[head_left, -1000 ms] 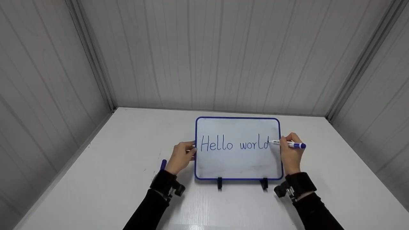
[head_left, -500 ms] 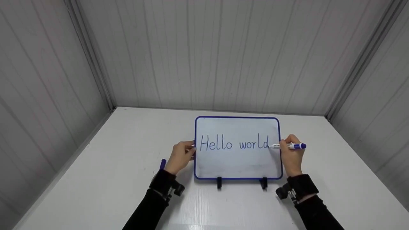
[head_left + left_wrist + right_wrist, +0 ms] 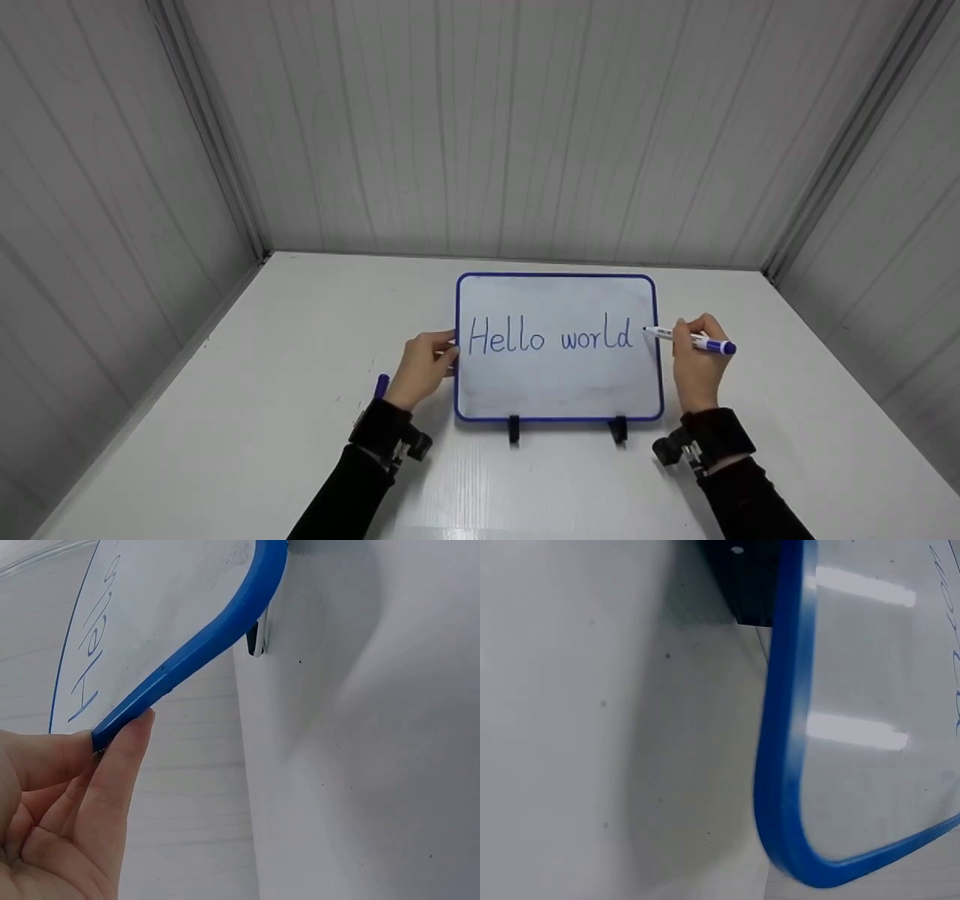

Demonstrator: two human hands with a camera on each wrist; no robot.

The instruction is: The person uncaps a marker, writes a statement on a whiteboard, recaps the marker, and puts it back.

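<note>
Blue marker (image 3: 694, 341) tip now off the whiteboard (image 3: 559, 382).

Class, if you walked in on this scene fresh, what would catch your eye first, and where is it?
The blue-framed whiteboard standing mid-table, with "Hello world" written across it in blue. At its right edge the right hand holds a marker, tip toward the board; the left hand pinches the left edge.

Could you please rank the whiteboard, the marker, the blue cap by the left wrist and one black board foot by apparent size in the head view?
1. whiteboard
2. marker, held in the right hand
3. black board foot and blue cap: too alike to rank, and the cap is partly hidden.
</note>
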